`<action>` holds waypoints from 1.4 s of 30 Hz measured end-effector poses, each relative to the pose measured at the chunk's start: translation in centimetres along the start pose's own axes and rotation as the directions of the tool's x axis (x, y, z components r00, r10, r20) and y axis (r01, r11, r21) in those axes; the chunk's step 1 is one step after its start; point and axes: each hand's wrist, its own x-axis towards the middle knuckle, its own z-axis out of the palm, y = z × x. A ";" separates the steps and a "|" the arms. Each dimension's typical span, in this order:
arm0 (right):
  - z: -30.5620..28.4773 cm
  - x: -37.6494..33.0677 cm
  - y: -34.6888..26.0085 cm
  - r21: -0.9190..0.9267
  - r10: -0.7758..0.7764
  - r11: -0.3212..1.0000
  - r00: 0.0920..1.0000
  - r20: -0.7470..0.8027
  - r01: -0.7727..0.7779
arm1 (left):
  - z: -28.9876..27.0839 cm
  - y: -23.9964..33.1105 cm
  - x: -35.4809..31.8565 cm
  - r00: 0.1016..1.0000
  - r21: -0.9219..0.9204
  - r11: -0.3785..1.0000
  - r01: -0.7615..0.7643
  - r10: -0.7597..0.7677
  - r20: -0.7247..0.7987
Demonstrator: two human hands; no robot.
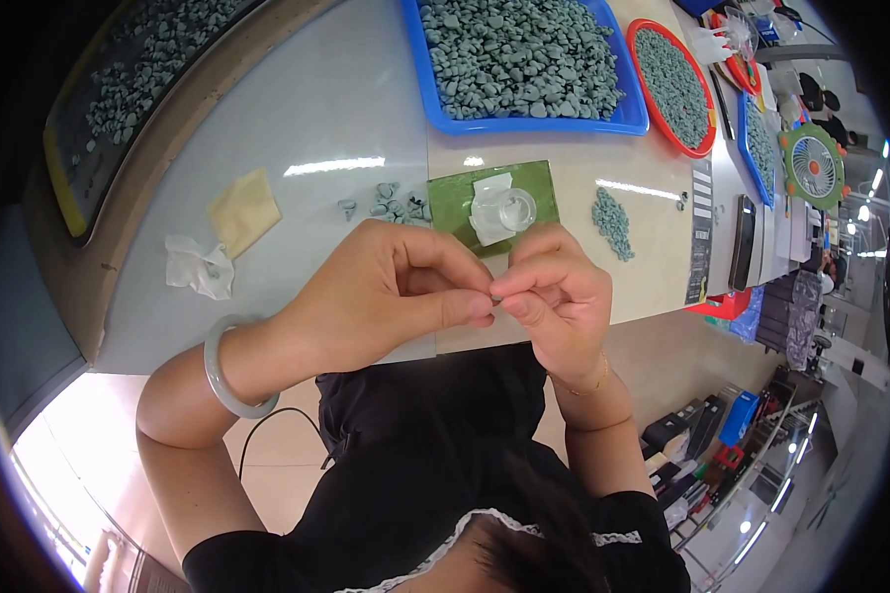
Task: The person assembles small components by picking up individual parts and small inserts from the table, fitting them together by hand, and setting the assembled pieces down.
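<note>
In front of my body, over the table's near edge, both hands meet fingertip to fingertip. Thumb and forefinger of my left hand (405, 292) pinch one side of a tiny dark piece (495, 299); those of my right hand (559, 295) pinch the other side. The fingers cover most of it, so its kind cannot be made out. Just beyond the hands lies a green mat (452, 198) bearing white tissue (487, 225) and a small clear round dish (517, 210). Left of the mat is a little group of grey-green stones (391, 206).
A blue tray (534, 127) heaped with stones stands at the back, beside a red round tray (709, 124) of smaller ones. A small stone pile (612, 225) lies right. Yellow cloth (244, 212) and crumpled tissue (198, 269) lie left. A phone (743, 244) and green fan (814, 166) are far right.
</note>
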 end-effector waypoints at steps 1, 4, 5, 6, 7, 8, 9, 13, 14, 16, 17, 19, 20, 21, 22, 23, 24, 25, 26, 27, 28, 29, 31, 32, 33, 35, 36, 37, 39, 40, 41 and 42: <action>0.0 0.0 0.1 -0.067 -0.042 0.997 0.999 0.007 0.043 | 0.0 0.0 0.0 1.000 0.002 1.000 0.002 -0.002 -0.008; 0.0 0.0 -0.1 -0.229 -0.104 0.968 0.994 0.010 0.104 | 0.1 0.1 0.0 1.000 0.057 0.998 -0.011 0.012 -0.023; 0.0 0.0 -0.1 -0.229 -0.104 0.968 0.995 0.009 0.104 | 0.0 0.2 0.0 1.000 0.057 0.998 -0.010 0.012 -0.022; -0.2 0.0 -0.1 -0.309 -0.141 0.941 0.990 0.004 0.136 | 0.0 0.2 0.0 1.000 0.050 0.999 0.020 -0.019 -0.015; -0.3 0.0 -0.2 -0.385 -0.178 0.908 0.984 0.004 0.166 | -0.1 0.2 0.0 0.999 0.043 0.998 0.049 -0.049 -0.011; -0.6 0.2 -0.3 -0.385 -0.178 0.908 0.984 0.004 0.165 | 0.0 0.2 -0.1 0.999 0.042 0.998 0.050 -0.050 -0.011; -0.9 0.6 -0.6 -0.448 -0.219 0.860 0.970 0.103 0.242 | 0.0 0.2 -0.1 1.000 0.109 0.994 0.025 -0.025 -0.007; -1.6 1.0 -1.2 -0.565 -0.323 0.686 0.888 0.328 0.458 | -0.1 -0.2 0.0 0.999 0.267 0.964 0.005 -0.016 0.038; -1.6 0.9 -1.3 -0.566 -0.323 0.685 0.888 0.328 0.458 | -0.1 -0.2 0.1 0.999 0.266 0.964 0.005 -0.016 0.039; -1.7 0.7 -1.5 -0.582 -0.303 0.654 0.872 0.384 0.484 | -0.1 -0.4 0.2 0.997 0.285 0.958 0.012 -0.033 0.069; -1.7 0.7 -1.4 -0.581 -0.303 0.654 0.872 0.385 0.484 | -0.2 -0.5 0.2 0.997 0.285 0.959 0.012 -0.033 0.067; -1.7 0.8 -1.2 -0.571 -0.285 0.692 0.894 0.346 0.441 | -0.2 -0.7 0.3 0.997 0.247 0.968 0.037 -0.052 0.054; -2.0 0.9 -1.1 -0.572 -0.284 0.692 0.895 0.345 0.441 | -0.2 -0.5 0.3 0.997 0.246 0.969 0.037 -0.052 0.056; -2.5 1.1 -1.0 -0.621 -0.293 0.674 0.916 0.273 0.400 | -0.1 -0.3 0.3 1.000 0.195 0.980 0.030 -0.031 0.002; -2.9 1.3 -0.9 -0.664 -0.304 0.657 0.932 0.200 0.357 | 0.0 0.0 0.2 0.998 0.143 0.989 0.021 -0.013 -0.054; -3.2 1.6 -0.7 -0.665 -0.303 0.657 0.932 0.200 0.356 | 0.0 0.1 0.2 0.998 0.143 0.990 0.021 -0.013 -0.054; -3.4 1.8 -0.6 -0.727 -0.314 0.606 0.937 0.154 0.323 | 0.0 0.2 0.2 0.997 0.100 0.995 0.008 0.000 -0.081; -3.5 2.1 -0.5 -0.782 -0.327 0.554 0.939 0.109 0.284 | -0.1 0.3 0.2 0.994 0.056 0.998 -0.006 0.012 -0.110; -3.6 2.2 -0.4 -0.782 -0.327 0.554 0.939 0.110 0.285 | 0.0 0.6 0.2 0.994 0.055 0.998 -0.006 0.012 -0.111; -3.6 2.4 -0.4 -0.803 -0.324 0.522 0.938 0.123 0.286 | 0.1 1.0 0.1 0.993 0.040 0.999 0.021 -0.016 -0.117; -3.6 2.5 -0.4 -0.823 -0.321 0.489 0.937 0.137 0.288 | 0.1 1.1 0.1 0.991 0.023 0.999 0.047 -0.044 -0.124; -3.6 2.6 -0.5 -0.823 -0.320 0.489 0.937 0.139 0.289 | 0.0 1.0 0.1 0.991 0.022 0.999 0.046 -0.043 -0.125; -3.5 2.8 -0.6 -0.845 -0.286 0.436 0.938 0.194 0.308 | -0.1 0.7 0.1 0.991 0.083 0.995 0.055 -0.045 -0.124; -3.4 2.9 -0.7 -0.845 -0.285 0.436 0.938 0.195 0.309 | -0.2 0.7 0.1 0.991 0.082 0.995 0.055 -0.045 -0.125; -3.4 3.0 -0.7 -0.853 -0.266 0.421 0.941 0.208 0.308 | -0.2 0.6 0.1 0.992 0.101 0.994 0.031 -0.018 -0.128; -3.4 3.0 -0.7 -0.861 -0.246 0.406 0.944 0.221 0.308 | -0.4 0.3 0.2 0.991 0.119 0.993 0.007 0.009 -0.133; -3.4 3.0 -0.7 -0.862 -0.239 0.408 0.946 0.217 0.301 | -0.5 0.1 0.2 0.993 0.094 0.995 -0.017 0.028 -0.117; -3.4 3.0 -0.7 -0.864 -0.232 0.409 0.949 0.212 0.293 | -0.6 0.0 0.2 0.994 0.069 0.997 -0.040 0.047 -0.101; -3.4 3.1 -0.8 -0.865 -0.226 0.408 0.950 0.214 0.292 | -0.4 0.2 0.2 0.992 0.051 0.999 -0.016 0.022 -0.121; -3.4 3.2 -0.8 -0.866 -0.221 0.406 0.951 0.217 0.292 | -0.3 0.3 0.2 0.990 0.032 0.999 0.009 -0.004 -0.140; -3.4 3.2 -0.8 -0.866 -0.221 0.407 0.951 0.216 0.291 | -0.3 0.3 0.2 0.990 0.032 0.999 0.009 -0.005 -0.141; -3.3 3.1 -0.8 -0.862 -0.213 0.421 0.955 0.208 0.282 | -0.3 0.4 0.1 0.991 0.017 1.000 0.013 -0.011 -0.136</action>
